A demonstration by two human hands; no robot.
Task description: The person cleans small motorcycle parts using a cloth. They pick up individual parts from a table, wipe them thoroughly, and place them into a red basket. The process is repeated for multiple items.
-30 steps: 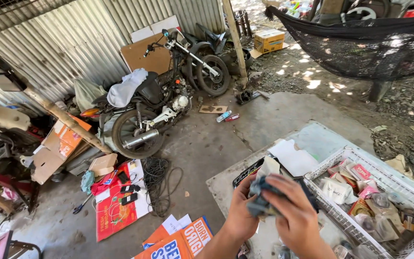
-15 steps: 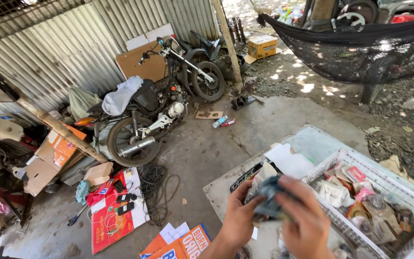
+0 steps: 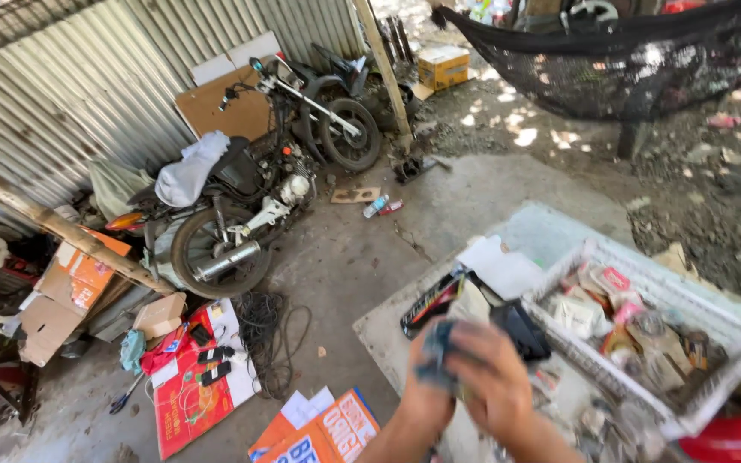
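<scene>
Hands meet low in the head view, blurred by motion. Left hand and right hand both close around a dark blue-grey rag, bunched between the fingers above the pale tabletop. Rag looks soft, light, limp; judged easy to grip anywhere, best by a gathered fold. Just beyond: black pouch, then white plastic basket of mixed small parts. On the floor left, orange printed boards, coiled cable. Farther: motorcycle against corrugated metal wall; black hammock.
</scene>
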